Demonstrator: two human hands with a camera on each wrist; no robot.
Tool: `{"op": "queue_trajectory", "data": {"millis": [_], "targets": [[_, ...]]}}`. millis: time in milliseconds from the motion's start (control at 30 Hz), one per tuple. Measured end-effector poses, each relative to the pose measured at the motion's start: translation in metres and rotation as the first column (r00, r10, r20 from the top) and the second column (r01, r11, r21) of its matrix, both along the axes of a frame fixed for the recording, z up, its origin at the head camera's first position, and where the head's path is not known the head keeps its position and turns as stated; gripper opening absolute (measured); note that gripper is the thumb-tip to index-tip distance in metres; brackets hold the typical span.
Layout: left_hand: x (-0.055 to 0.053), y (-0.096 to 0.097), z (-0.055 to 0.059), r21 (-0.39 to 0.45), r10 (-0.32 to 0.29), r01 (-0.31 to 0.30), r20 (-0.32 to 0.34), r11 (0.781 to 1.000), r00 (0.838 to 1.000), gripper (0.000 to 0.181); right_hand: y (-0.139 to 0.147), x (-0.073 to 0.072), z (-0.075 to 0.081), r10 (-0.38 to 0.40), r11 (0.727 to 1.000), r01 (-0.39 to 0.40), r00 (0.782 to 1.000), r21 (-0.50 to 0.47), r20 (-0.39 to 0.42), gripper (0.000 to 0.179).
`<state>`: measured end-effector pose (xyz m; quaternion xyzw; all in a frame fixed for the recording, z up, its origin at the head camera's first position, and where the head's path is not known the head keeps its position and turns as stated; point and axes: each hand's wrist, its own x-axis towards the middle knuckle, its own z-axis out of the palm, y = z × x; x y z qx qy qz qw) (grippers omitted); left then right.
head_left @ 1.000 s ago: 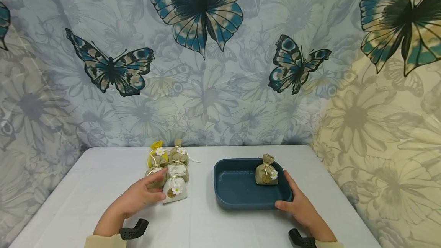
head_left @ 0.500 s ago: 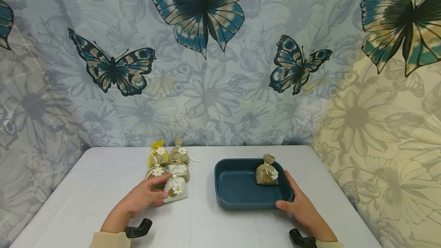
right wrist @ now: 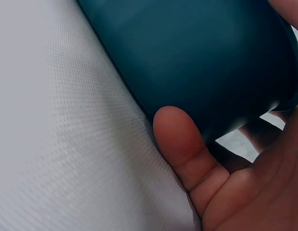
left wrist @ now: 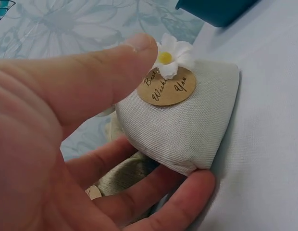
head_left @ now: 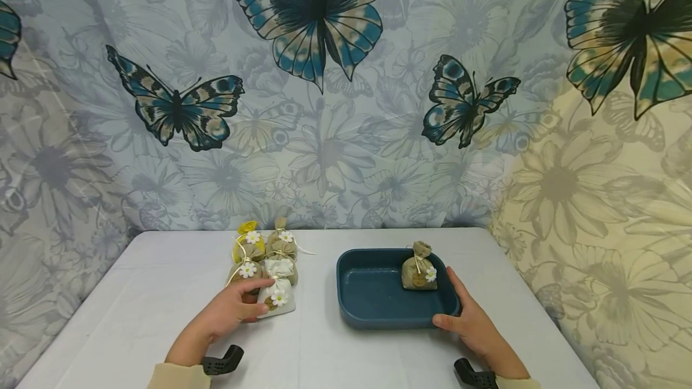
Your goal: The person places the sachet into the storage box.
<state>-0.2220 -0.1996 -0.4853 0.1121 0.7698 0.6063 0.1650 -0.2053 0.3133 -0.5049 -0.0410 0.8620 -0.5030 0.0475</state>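
Note:
In the head view my left hand is at a white drawstring sachet with a daisy and a tan label. The left wrist view shows the thumb across the front of this white sachet, by its "Best Wishes" label, and the other fingers curled along its side and underneath. My right hand grips the near right corner of a dark blue rectangular dish, thumb in front and fingers along the right side. Inside the dish, at its right end, a beige sachet stands upright.
Behind the white sachet stand a yellow-topped sachet, a beige sachet with a daisy and another beige sachet, close together. A white cloth covers the table. A butterfly-patterned curtain hangs at the back.
My left hand has shifted a little to the right and its fingers have closed in around the white sachet. The right hand and the dish have hardly moved.

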Motion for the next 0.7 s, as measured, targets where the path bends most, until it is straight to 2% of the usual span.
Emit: {"op": "queue_trajectory", "data": {"millis": [267,467,700], "targets": [[-0.001,0.005,-0.004,-0.052,0.03,-0.034,-0.077,0.998,0.997,0.046,0.001,0.0,-0.001,-0.008,1.0,0.008,1.0,-0.006,0.011,0.11],[-0.002,0.009,-0.005,-0.167,0.025,-0.059,-0.199,0.984,0.98,0.035,0.001,0.0,-0.002,-0.007,1.0,0.007,1.0,-0.011,0.01,0.109],[0.0,0.014,-0.004,-0.248,0.022,-0.089,-0.261,0.965,0.965,0.031,0.001,0.0,-0.002,-0.009,1.0,0.009,1.0,-0.012,0.006,0.11]]}}
